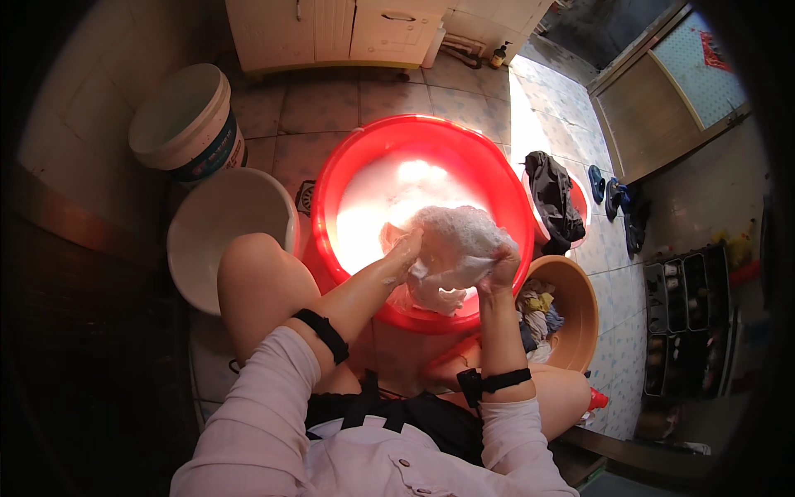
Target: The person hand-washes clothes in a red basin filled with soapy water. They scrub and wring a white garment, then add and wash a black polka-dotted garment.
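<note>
A large red plastic basin filled with white suds stands before me on the tiled floor. Above its near part, a light-coloured wet cloth covered in foam is stretched between my hands. My left hand is at the left part of the cloth, its fingers partly hidden by foam and fabric. At the cloth's right end, my right hand has its fingers closed on the fabric. The lower part of the cloth hangs near the basin's near rim.
To the left stand a white basin and a white bucket. Dark cloth hangs over a smaller red-and-white tub on the right. An orange basin holds clothes. Slippers, a cabinet and a shelf rack are farther out.
</note>
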`<state>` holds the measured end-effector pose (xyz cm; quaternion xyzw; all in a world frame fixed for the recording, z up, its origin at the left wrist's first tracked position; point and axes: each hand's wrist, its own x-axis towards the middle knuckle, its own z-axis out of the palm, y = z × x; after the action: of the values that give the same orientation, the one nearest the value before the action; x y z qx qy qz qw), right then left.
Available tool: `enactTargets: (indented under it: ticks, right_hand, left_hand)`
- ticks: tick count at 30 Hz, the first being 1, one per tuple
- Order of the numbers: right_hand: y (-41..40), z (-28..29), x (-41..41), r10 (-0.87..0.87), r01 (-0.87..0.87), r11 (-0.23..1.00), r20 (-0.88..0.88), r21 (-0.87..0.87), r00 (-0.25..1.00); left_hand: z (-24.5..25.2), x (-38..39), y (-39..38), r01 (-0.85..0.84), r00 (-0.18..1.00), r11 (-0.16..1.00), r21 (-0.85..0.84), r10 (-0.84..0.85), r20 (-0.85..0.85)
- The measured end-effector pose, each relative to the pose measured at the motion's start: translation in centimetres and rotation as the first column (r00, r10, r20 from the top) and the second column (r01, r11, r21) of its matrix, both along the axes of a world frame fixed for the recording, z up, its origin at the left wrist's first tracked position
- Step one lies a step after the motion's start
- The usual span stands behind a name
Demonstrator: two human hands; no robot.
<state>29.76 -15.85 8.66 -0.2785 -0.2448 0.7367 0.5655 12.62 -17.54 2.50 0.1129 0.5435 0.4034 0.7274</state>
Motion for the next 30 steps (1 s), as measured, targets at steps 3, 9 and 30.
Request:
enactTargets:
  ticks: [3,9,30]
  right_hand:
    - [-0.7,2.8,-0.1,0.069,-0.060,0.992,-0.075,0.109,0.995]
    - [-1.9,3.4,-1.7,0.154,-0.303,0.936,0.572,0.176,0.806]
    - [0.0,-5.5,2.3,0.246,-0.251,0.851,-0.071,-0.461,0.967]
  left_hand:
    - [0.0,-0.2,1.0,-0.099,0.742,0.995,-0.013,0.065,-0.667]
    - [1.7,-0.9,1.8,-0.082,0.945,0.806,0.586,0.250,-0.212]
    - [3.7,0.8,-0.6,0.480,0.877,0.663,0.574,-0.385,-0.288]
